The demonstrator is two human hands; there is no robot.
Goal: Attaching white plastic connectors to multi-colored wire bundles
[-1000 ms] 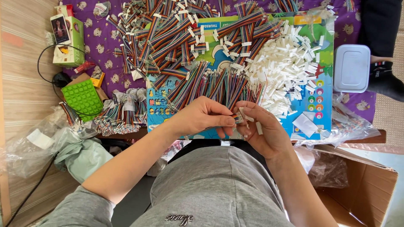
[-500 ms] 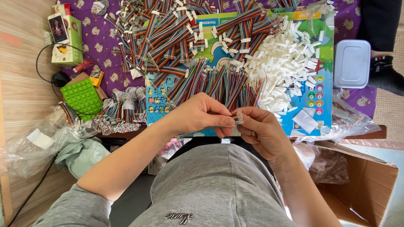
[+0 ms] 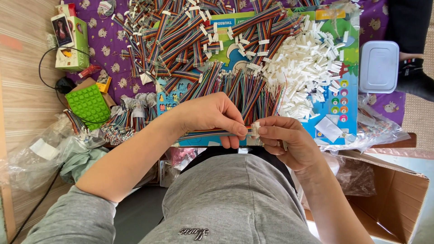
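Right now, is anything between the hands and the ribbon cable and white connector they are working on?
Nothing visible. The left hand already pinches the rainbow ribbon cable, and the right hand holds the white connector at the cable's end, the two meeting between the fingertips.

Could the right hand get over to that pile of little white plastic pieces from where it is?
Probably yes. The pile of white connectors lies just beyond the right hand, with only loose coloured wires between. But its fingers now pinch a small white connector with the left hand.

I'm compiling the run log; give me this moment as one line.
left hand: pinches rainbow ribbon cable | right hand: holds white connector at cable end | behind: white connector pile
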